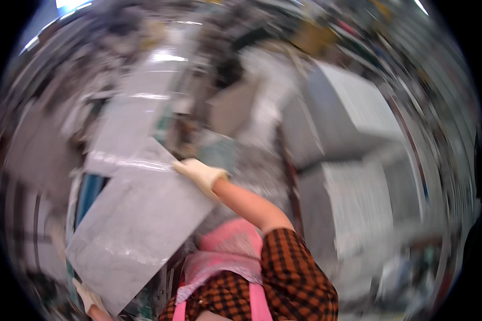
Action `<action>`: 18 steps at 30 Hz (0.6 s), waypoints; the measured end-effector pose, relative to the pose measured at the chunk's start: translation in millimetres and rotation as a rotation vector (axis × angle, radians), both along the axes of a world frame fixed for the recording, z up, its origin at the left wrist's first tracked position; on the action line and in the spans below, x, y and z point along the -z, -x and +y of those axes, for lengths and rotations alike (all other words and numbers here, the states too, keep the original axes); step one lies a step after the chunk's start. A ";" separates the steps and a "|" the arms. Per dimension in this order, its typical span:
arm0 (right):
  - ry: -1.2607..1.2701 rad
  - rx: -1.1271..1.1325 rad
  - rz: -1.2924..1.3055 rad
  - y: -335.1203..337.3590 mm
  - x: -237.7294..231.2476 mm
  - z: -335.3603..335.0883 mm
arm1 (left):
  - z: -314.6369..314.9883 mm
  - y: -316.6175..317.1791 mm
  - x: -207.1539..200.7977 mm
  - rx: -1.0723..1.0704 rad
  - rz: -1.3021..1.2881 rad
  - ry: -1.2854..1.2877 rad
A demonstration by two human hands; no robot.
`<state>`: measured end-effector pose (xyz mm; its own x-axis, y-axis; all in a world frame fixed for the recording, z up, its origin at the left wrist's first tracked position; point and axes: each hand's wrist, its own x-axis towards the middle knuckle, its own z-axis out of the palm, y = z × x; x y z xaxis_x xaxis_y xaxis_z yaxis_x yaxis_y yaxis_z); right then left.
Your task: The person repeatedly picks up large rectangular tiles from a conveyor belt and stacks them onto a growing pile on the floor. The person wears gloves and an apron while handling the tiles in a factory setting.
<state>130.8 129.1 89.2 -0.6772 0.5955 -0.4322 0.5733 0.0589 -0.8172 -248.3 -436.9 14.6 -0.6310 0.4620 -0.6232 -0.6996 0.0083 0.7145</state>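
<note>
Two gloved hands hold a grey marbled slab: right hand fingers grip its far corner, left hand its near edge.

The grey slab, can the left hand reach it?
Probably yes, it looks like it already does. The gloved left hand sits at the grey slab's lower corner, and the right hand grips the top edge. Blur hides the fingers.

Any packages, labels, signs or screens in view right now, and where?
No sign, screen or label can be made out; the view is motion-blurred.
Grey slab stacks, right of centre: blocky, pale grey, possibly wrapped.
Marbled grey panel: flat, rectangular, gripped by gloved right hand and left hand.
</note>
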 end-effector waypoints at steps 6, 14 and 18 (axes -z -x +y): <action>0.040 0.741 0.270 -263.1 15.8 -55.3 | 265.7 -88.3 -87.6 0.249 0.449 0.015; -0.226 1.788 0.824 -540.1 4.6 -318.6 | 500.1 -395.8 -66.3 0.951 1.463 -0.408; -0.487 2.220 1.374 -639.5 105.3 -462.4 | 497.1 -678.6 -98.7 1.014 0.262 -0.538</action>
